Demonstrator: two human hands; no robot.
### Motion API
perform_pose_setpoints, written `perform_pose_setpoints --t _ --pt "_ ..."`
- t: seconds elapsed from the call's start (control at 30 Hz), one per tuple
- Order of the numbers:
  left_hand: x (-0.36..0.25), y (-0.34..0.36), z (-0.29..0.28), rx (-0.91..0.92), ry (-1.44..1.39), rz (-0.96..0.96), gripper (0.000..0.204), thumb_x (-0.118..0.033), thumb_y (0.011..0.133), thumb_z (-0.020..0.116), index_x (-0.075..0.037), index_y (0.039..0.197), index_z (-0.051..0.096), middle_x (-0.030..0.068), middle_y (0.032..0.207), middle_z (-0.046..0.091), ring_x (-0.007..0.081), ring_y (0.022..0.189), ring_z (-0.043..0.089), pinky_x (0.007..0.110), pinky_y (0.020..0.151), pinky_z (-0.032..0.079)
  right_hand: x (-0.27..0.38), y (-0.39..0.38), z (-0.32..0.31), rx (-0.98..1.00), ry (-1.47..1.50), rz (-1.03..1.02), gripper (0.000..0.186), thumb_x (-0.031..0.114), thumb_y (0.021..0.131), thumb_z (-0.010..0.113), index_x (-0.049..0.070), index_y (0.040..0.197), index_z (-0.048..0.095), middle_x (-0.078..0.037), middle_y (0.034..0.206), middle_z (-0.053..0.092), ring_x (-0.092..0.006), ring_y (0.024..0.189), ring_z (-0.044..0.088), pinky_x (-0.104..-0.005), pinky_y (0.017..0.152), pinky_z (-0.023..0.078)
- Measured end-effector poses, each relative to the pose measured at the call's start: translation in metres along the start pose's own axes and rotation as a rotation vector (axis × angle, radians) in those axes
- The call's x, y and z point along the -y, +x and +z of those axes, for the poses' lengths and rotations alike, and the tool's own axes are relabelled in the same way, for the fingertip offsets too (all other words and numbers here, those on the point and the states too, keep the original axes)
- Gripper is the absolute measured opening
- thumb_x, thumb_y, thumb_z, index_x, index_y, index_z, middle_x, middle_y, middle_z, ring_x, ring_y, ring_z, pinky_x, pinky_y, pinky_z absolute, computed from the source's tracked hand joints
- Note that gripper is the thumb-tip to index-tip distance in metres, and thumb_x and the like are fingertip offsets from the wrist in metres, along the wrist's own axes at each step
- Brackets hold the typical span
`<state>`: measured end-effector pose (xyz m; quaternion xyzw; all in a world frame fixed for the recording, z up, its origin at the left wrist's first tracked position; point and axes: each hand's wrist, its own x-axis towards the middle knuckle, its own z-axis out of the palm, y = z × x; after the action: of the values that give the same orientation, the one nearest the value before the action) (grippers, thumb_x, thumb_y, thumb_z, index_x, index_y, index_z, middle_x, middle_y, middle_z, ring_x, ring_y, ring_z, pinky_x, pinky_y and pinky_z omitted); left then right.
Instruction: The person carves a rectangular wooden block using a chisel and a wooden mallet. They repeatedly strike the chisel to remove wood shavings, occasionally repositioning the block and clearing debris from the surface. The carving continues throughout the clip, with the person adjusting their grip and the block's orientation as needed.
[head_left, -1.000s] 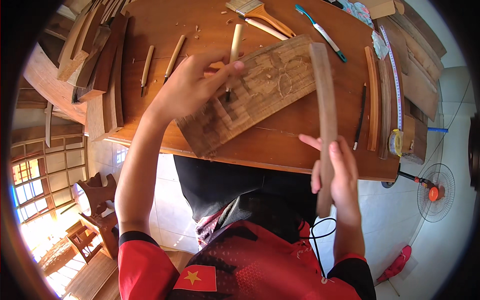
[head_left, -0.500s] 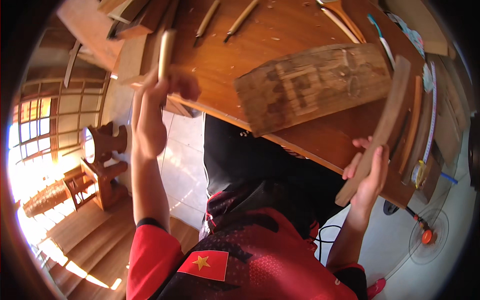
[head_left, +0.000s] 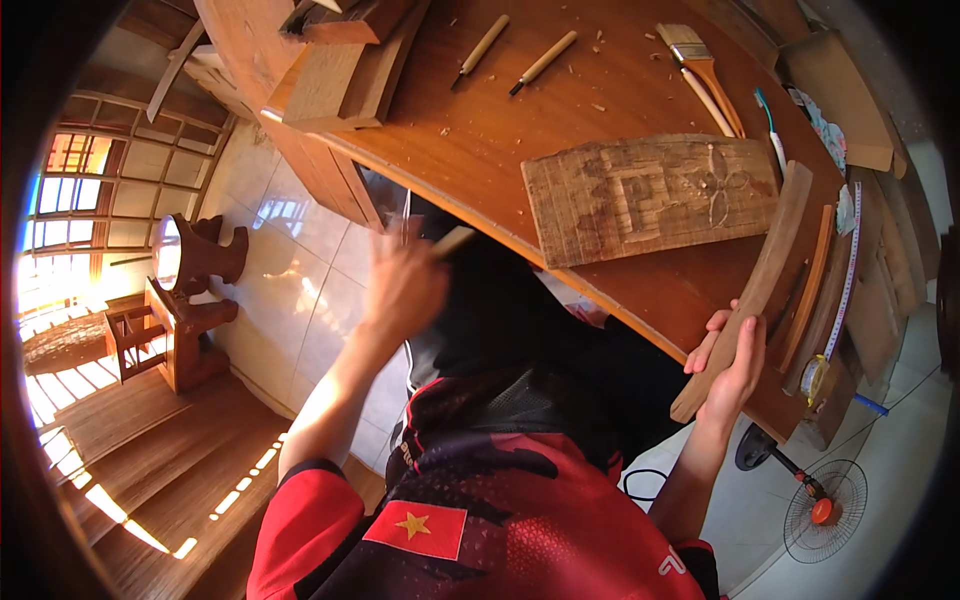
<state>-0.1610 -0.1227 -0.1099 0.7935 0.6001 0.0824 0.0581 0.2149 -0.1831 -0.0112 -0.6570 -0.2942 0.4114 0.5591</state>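
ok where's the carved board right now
In the head view, the board lies right of centre on the table, one corner at the near edge, its right end by the stick in the right hand.

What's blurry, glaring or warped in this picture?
Head view: motion seems to smear the left hand and its pale-handled tool, while the carved board looks clearer; head view: sunlight washes out parts of the window at left; head view: fisheye bending bows straight edges near the dark rim.
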Motion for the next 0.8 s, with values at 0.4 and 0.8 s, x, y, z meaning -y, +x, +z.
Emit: perform_pose_setpoints --t 0.4,0.8 --pt "0.020 0.019 0.031 -0.167 -0.092 -0.010 0.027 -0.026 0.093 0.072 -0.001 0.090 0.062 0.0229 0.132 0.062 0.0388 0.133 0.051 0.054 0.113 0.035 -0.010 -0.004 -0.006 0.095 -0.043 -0.043 0.044 0.038 0.111 0.043 -0.001 0.129 0.050 -0.011 0.087 0.060 -0.0101 0.045 0.047 -0.0268 0.043 0.044" --pt "0.038 0.008 -0.053 0.198 -0.807 -0.200 0.027 -0.029 0.095 0.067 -0.002 0.094 0.071 0.0170 0.087 0.068 0.0357 0.085 0.066 0.048 0.075 0.051 -0.008 -0.001 -0.004 0.170 -0.089 -0.059 0.043 0.037 0.110 0.044 -0.003 0.125 0.051 -0.011 0.086 0.061 -0.0105 0.045 0.048 -0.0263 0.042 0.044"
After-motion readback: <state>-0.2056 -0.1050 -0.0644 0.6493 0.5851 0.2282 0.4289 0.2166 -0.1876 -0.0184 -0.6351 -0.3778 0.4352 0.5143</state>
